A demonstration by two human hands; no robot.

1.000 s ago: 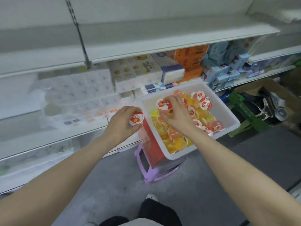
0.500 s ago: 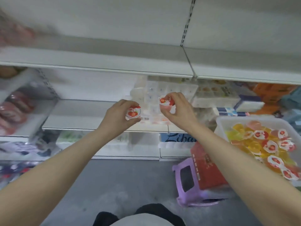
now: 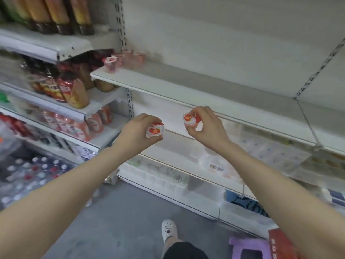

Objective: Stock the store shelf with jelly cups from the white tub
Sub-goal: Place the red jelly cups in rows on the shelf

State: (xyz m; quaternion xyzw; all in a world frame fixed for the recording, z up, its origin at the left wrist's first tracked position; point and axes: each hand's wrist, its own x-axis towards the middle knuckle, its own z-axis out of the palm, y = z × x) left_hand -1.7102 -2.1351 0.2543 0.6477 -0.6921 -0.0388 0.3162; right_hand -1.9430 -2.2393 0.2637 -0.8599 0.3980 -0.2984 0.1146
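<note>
The left hand (image 3: 137,133) is grasping one jelly cup (image 3: 155,129) and the right hand (image 3: 204,126) another cup (image 3: 192,120), both hovering at six o'clock below the white shelf (image 3: 186,90), where more cups (image 3: 123,59) are sitting at ten o'clock.

Motion blur across the whole left side: bottles (image 3: 56,86) on the left racks smeared, labels unreadable. Cans (image 3: 74,126) below them streaked too. Bottle caps (image 3: 28,172) at lower left just soft dots. Jelly cups (image 3: 124,59) at the shelf's far end hazy, count unclear. Cup (image 3: 155,130) in the left hand (image 3: 137,134) half buried under curled fingers, body hidden. Cup (image 3: 192,119) in the right hand (image 3: 205,126) partly covered by fingertips. Purple stool (image 3: 248,248) and red box (image 3: 280,243) chopped by the bottom edge. Both forearms cut off at the frame edges.
</note>
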